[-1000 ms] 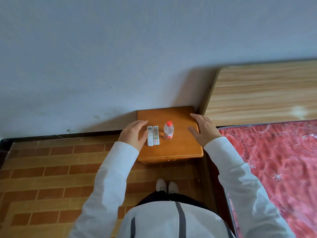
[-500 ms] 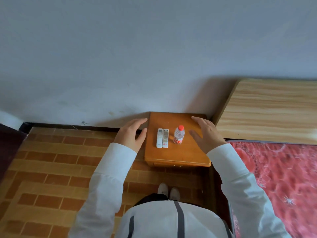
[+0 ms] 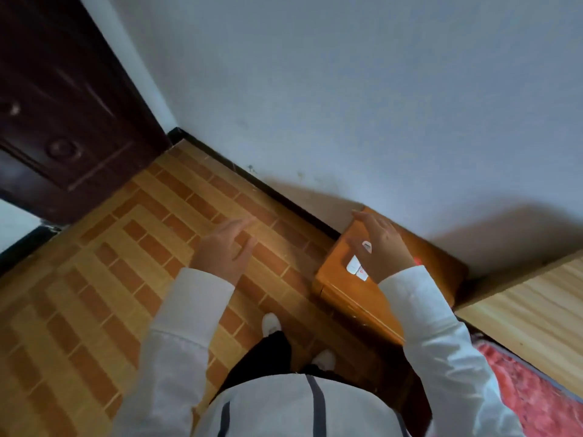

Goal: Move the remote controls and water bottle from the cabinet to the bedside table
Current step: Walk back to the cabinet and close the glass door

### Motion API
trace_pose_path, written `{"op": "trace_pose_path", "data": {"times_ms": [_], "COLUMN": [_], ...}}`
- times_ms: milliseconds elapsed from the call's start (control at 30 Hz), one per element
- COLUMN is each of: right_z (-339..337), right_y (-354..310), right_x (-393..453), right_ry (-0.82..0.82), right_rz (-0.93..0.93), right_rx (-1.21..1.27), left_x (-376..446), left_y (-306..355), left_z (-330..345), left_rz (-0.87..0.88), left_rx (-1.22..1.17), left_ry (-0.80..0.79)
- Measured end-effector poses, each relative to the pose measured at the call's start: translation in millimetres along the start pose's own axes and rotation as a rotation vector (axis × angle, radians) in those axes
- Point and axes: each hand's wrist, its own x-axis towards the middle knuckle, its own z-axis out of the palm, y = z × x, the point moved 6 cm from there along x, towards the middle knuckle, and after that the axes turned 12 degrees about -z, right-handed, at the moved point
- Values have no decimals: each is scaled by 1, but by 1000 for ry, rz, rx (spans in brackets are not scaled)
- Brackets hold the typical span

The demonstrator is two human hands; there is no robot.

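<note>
The left hand [image 3: 222,252] is held open over the tiled floor [image 3: 104,279], fingers spread loosely and nothing gripped. The right hand [image 3: 381,247] is likewise held open with fingers extended, and nothing is seen to be grasped in it; it is raised in front of the bedside table [image 3: 340,279], so that much of the tabletop is hidden behind it. The two white remote controls [image 3: 355,265] are seen lying on the tabletop just to the left of the right wrist, partly covered by the hand. A small red spot, taken to be the cap of the water bottle [image 3: 418,261], is seen at the right edge of the right wrist; the rest of the bottle is hidden. A dark door [image 3: 63,105] is seen well beyond the left hand, and a wooden headboard [image 3: 530,307] to the right of the right sleeve [image 3: 432,335].
</note>
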Motion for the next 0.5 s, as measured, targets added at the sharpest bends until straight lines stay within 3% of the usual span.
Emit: {"op": "trace_pose_path", "data": {"times_ms": [300, 500], "right_z": [63, 131], "right_y": [-139, -253], "right_x": [69, 111], "right_ry": [-246, -327], "right_rz": [-374, -553], "right_rx": [-58, -62], "left_x": [-38, -58], "left_y": [-116, -201], "left_z": [-77, -140], "left_rz": [-302, -458], "left_rx": [-64, -49], "left_ry": [215, 336]}}
